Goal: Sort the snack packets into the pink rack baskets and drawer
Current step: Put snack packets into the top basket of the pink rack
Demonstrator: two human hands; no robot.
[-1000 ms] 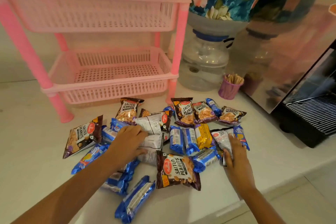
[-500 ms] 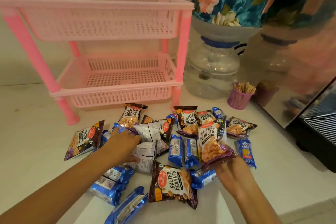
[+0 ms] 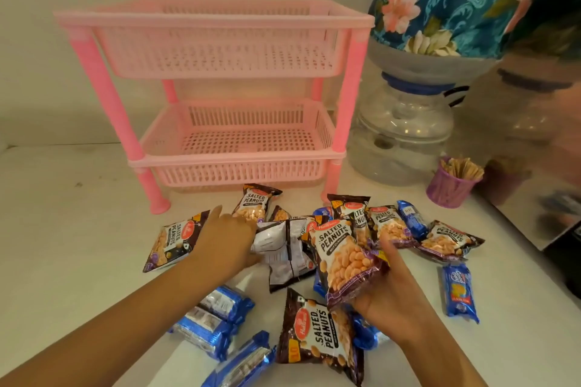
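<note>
A pink rack stands at the back of the white counter, with an upper basket (image 3: 217, 41) and a lower basket (image 3: 239, 163), both holding nothing. In front lies a heap of salted-peanut packets (image 3: 320, 336) and blue biscuit packets (image 3: 459, 292). My right hand (image 3: 386, 302) grips one salted-peanut packet (image 3: 342, 261), lifted and tilted above the heap. My left hand (image 3: 226, 242) lies on the heap's left side, its fingers closed on white-backed packets (image 3: 283, 245) turned face down. No drawer is in view.
A clear water jar (image 3: 399, 132) under a floral cloth (image 3: 456, 0) stands right of the rack. A small purple cup of wooden sticks (image 3: 449, 185) sits beside it. A shiny dark appliance (image 3: 553, 166) fills the right edge. The counter edge runs along the lower right.
My right hand picked a peanut packet off the heap and raised it. My left hand slid slightly back and closed on the white-backed packets. The view shifted down and left.
</note>
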